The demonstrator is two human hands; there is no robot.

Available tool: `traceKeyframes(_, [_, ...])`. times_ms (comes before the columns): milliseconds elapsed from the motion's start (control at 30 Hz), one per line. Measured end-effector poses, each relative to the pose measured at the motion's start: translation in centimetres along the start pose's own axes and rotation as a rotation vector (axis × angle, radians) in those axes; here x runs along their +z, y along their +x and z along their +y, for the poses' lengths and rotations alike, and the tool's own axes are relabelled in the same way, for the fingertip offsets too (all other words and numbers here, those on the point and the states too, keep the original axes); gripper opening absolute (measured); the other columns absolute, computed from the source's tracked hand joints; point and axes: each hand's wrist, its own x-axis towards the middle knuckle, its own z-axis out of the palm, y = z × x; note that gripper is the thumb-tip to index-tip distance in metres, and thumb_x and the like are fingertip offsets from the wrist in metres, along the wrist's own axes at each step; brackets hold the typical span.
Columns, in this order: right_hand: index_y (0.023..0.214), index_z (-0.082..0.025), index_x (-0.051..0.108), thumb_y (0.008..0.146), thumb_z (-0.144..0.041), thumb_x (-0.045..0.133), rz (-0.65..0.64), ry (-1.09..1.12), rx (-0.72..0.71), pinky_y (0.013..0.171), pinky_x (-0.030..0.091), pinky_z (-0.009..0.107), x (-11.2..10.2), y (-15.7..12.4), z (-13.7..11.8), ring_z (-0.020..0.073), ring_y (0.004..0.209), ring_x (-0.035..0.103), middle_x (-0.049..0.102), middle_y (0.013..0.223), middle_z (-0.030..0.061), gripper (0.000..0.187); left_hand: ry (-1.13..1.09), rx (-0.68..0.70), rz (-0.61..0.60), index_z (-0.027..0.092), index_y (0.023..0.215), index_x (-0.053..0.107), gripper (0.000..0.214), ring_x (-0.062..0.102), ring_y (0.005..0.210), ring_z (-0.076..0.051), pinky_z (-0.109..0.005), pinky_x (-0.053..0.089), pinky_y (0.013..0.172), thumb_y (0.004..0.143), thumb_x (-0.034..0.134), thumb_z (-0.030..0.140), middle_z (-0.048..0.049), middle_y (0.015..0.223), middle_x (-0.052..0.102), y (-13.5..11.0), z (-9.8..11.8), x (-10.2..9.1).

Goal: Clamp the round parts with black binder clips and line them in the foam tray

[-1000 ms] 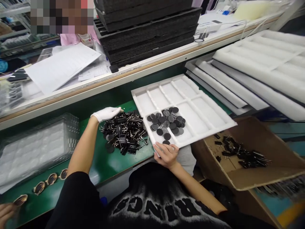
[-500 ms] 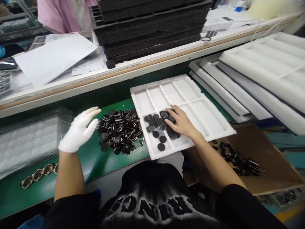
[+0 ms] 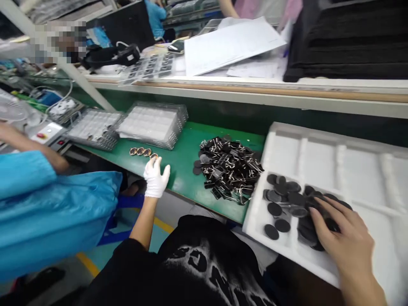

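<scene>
big green bench (image 3: 183,178) first, then the white foam tray (image 3: 287,153), binder clip pile (image 3: 229,165) just beside it. bare right hand (image 3: 349,238) is over the loose black discs (image 3: 282,225) in the tray, fingers part-curled, can't tell if they're gripping any. gloved left hand (image 3: 156,176) has its thumb wide, fingertips at the end of the round framed lenses (image 3: 140,151) on the bench. looks like a reaching step to me, next move probably calls for a light pinch

The black shirt (image 3: 181,278) over there carries dark lettering (image 3: 200,260) smudged with white. A white glove (image 3: 155,188) covers the left hand (image 3: 156,176) and stops at the wrist (image 3: 151,199).
</scene>
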Motion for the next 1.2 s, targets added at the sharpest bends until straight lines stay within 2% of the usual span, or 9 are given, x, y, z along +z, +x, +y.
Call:
traceKeyframes(133, [0.108,-0.036,0.079,0.083,-0.052,0.071,0.196,0.027,-0.039,0.077,0.062,0.047,0.8,-0.2,0.9,0.0336,0.079,0.078,0.08,0.088,0.0097,0.031,0.084,-0.191,-0.065,0.015,0.14,0.055,0.069,0.06,0.129,-0.043,-0.059,0.045,0.11,0.087,0.065,0.057,-0.0227,0.131,0.067,3.7,-4.1,-2.0])
traceKeyframes(233, [0.111,-0.036,0.079,0.082,-0.053,0.07,0.157,0.015,0.014,0.079,0.062,0.051,1.0,-0.4,1.1,0.0352,0.081,0.078,0.08,0.089,0.0083,0.035,0.093,-0.21,-0.121,0.018,0.139,0.055,0.073,0.062,0.127,-0.039,-0.053,0.048,0.109,0.081,0.07,0.061,-0.0188,0.133,0.068,5.4,-4.8,-2.3])
traceKeyframes(400, [0.099,-0.032,0.083,0.08,-0.055,0.069,0.249,-0.069,0.018,0.06,0.057,0.046,1.0,-0.3,0.9,0.0295,0.064,0.073,0.077,0.081,0.0101,0.033,0.123,-0.188,-0.172,0.018,0.138,0.056,0.07,0.059,0.13,-0.043,-0.055,0.047,0.106,0.084,0.066,0.062,-0.0215,0.139,0.064,5.6,-3.6,-1.1])
traceKeyframes(633, [0.087,-0.028,0.076,0.086,-0.051,0.06,0.145,-0.085,0.135,0.076,0.059,0.046,0.8,-0.4,0.6,0.0323,0.079,0.079,0.08,0.083,0.0095,0.028,0.064,-0.037,-0.277,0.022,0.146,0.05,0.063,0.064,0.124,-0.031,-0.043,0.05,0.106,0.089,0.061,0.046,-0.0111,0.129,0.071,5.7,-2.9,0.0])
traceKeyframes(733, [0.086,-0.025,0.075,0.086,-0.05,0.059,0.214,-0.109,0.128,0.076,0.058,0.046,1.0,-0.5,1.1,0.0326,0.076,0.078,0.078,0.078,0.0119,0.03,0.049,0.012,-0.334,0.024,0.14,0.058,0.056,0.068,0.115,-0.029,-0.04,0.053,0.1,0.089,0.062,0.046,-0.0094,0.122,0.073,5.8,-2.5,0.1])
traceKeyframes(800, [0.083,-0.023,0.074,0.085,-0.05,0.059,0.273,-0.117,0.109,0.072,0.057,0.044,1.1,-0.5,1.5,0.0325,0.074,0.078,0.077,0.075,0.013,0.031,0.046,0.035,-0.348,0.022,0.143,0.055,0.064,0.068,0.116,-0.03,-0.04,0.053,0.099,0.088,0.064,0.053,-0.0122,0.127,0.07,5.9,-2.0,0.1])
traceKeyframes(933, [0.084,-0.021,0.075,0.083,-0.048,0.059,0.368,-0.137,0.089,0.069,0.056,0.043,1.0,-0.1,1.6,0.0321,0.072,0.077,0.077,0.074,0.0123,0.031,0.038,0.107,-0.369,0.022,0.151,0.048,0.082,0.065,0.122,-0.032,-0.04,0.053,0.101,0.084,0.067,0.066,-0.015,0.141,0.062,6.0,0.0,0.3])
traceKeyframes(1100, [0.089,-0.019,0.075,0.085,-0.048,0.055,0.429,-0.138,0.183,0.07,0.056,0.045,-0.2,0.5,-0.2,0.0342,0.077,0.077,0.077,0.08,0.0133,0.035,0.063,0.122,-0.334,0.022,0.149,0.051,0.079,0.061,0.127,-0.038,-0.046,0.05,0.103,0.086,0.064,0.067,-0.0178,0.142,0.059,6.0,3.3,1.6])
traceKeyframes(1200, [0.097,-0.017,0.078,0.087,-0.045,0.058,0.436,-0.091,0.245,0.063,0.054,0.042,-1.4,0.7,-2.4,0.0312,0.071,0.074,0.077,0.083,0.0146,0.036,0.059,0.107,-0.334,0.023,0.143,0.056,0.067,0.066,0.119,-0.038,-0.046,0.051,0.099,0.089,0.061,0.063,-0.0175,0.136,0.062,6.6,4.5,2.3])
